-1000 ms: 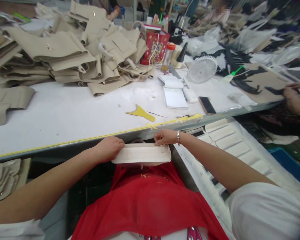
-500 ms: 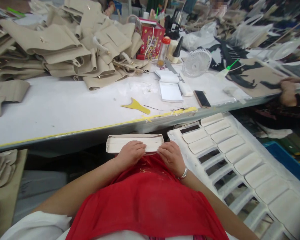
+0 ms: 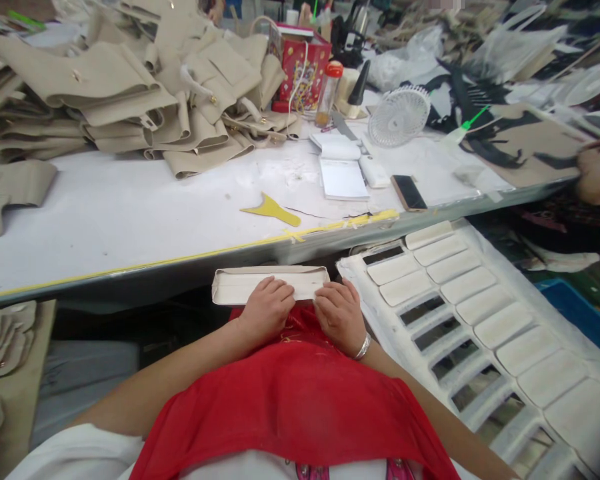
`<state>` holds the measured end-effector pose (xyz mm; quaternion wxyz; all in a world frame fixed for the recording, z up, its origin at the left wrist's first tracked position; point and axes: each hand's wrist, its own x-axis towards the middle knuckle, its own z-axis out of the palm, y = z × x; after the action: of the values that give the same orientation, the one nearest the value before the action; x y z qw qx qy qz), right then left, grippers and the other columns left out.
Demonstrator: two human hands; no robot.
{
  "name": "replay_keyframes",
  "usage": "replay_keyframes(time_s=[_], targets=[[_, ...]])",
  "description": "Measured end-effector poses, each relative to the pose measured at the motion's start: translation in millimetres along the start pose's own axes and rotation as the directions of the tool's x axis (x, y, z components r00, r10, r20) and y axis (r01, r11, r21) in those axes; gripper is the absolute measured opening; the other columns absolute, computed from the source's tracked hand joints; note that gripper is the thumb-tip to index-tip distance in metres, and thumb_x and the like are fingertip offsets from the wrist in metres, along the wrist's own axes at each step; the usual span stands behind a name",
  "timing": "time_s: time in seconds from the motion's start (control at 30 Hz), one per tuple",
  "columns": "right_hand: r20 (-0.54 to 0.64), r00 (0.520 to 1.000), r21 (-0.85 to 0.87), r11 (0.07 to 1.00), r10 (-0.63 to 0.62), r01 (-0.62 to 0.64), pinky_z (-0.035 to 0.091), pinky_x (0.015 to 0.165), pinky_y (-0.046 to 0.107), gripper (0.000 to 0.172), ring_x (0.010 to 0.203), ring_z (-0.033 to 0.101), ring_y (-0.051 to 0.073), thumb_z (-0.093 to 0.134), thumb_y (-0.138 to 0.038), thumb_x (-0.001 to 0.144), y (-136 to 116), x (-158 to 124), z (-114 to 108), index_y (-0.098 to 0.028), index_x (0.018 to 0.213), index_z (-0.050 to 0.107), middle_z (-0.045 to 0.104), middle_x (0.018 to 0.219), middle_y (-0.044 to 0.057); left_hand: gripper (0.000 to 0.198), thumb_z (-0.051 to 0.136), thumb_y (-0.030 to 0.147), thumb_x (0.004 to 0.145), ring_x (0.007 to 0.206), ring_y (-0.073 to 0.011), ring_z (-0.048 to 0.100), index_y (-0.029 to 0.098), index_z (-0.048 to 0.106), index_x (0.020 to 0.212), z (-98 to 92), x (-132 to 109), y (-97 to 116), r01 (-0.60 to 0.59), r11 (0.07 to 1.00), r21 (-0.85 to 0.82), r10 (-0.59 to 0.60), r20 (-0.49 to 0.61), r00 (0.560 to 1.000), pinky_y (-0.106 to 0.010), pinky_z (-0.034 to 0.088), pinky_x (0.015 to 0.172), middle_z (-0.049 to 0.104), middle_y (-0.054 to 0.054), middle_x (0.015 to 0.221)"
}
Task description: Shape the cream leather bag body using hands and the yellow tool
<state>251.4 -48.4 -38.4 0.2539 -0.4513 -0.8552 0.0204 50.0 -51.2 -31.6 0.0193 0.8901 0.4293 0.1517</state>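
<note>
A long, shallow cream-coloured tray-like piece with raised edges and rounded corners lies at my lap, just below the table edge. My left hand grips its near edge around the middle, fingertips resting on the inner face. At the right end my right hand, with a silver bracelet at the wrist, has its fingers curled over the same near edge. Both thumbs are mostly hidden. A red apron covers my lap beneath the piece.
The white table carries heaped beige bag parts, a yellow tool, a notepad, a phone and a small fan. A slotted white rack with cream panels stands right. Another person's hand is at far right.
My right hand's fingers have shifted slightly at the piece's right end. Both hands keep hold of it, and the piece stays almost in place; the view has turned a little.
</note>
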Motion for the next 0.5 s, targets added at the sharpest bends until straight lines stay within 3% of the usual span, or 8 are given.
replay_keyframes(time_s=[0.2,0.33,0.37,0.43,0.5], targets=[[0.009,0.992,-0.094,0.988,0.126,-0.124,0.019,0.107,0.043,0.01,0.107,0.048,0.02,0.053,-0.019,0.082,-10,1,2,-0.021,0.076,0.061,0.064,0.096,0.0,0.014,0.05,0.017,0.08,0.114,-0.0286,0.04,0.017,0.064,0.078,-1.3,7,6,0.124,0.992,0.037,-0.123,-0.014,0.992,-0.042,0.037,0.09,0.054,-0.009,0.121],[0.015,0.961,-0.117,0.955,0.276,-0.273,0.025,0.103,0.044,0.009,0.106,0.047,0.023,0.053,-0.024,0.082,-11,2,4,-0.02,0.077,0.059,0.058,0.111,0.006,0.014,0.05,0.019,0.08,0.097,-0.0265,0.047,0.018,0.063,0.079,-9.2,13,9,0.197,0.98,0.033,-0.2,0.13,0.971,-0.04,0.04,0.076,0.058,-0.01,0.103],[0.004,0.947,-0.086,0.943,0.322,-0.321,0.029,0.1,0.043,0.009,0.106,0.047,0.024,0.054,-0.027,0.082,-10,2,5,-0.019,0.082,0.059,0.056,0.112,0.007,0.015,0.048,0.019,0.081,0.094,-0.0259,0.048,0.018,0.063,0.08,-11.6,15,8,0.209,0.977,0.032,-0.212,0.165,0.963,-0.039,0.04,0.073,0.058,-0.01,0.099],[-0.032,0.897,0.009,0.898,0.44,-0.44,0.037,0.093,0.04,0.026,0.103,0.048,0.024,0.059,-0.034,0.077,-8,1,8,-0.017,0.097,0.055,0.055,0.11,0.011,0.019,0.045,0.02,0.083,0.09,-0.025,0.049,0.018,0.063,0.082,-15.6,18,6,0.227,0.974,0.026,-0.227,0.228,0.947,-0.038,0.04,0.071,0.058,-0.01,0.093],[-0.032,0.797,0.1,0.796,0.603,-0.597,0.044,0.08,0.035,0.046,0.091,0.053,0.023,0.065,-0.042,0.069,-4,1,10,-0.013,0.102,0.051,0.057,0.099,0.011,0.022,0.042,0.022,0.085,0.087,-0.0237,0.051,0.017,0.063,0.083,-18.2,22,3,0.236,0.972,0.006,-0.227,0.291,0.929,-0.036,0.04,0.071,0.059,-0.009,0.089]])
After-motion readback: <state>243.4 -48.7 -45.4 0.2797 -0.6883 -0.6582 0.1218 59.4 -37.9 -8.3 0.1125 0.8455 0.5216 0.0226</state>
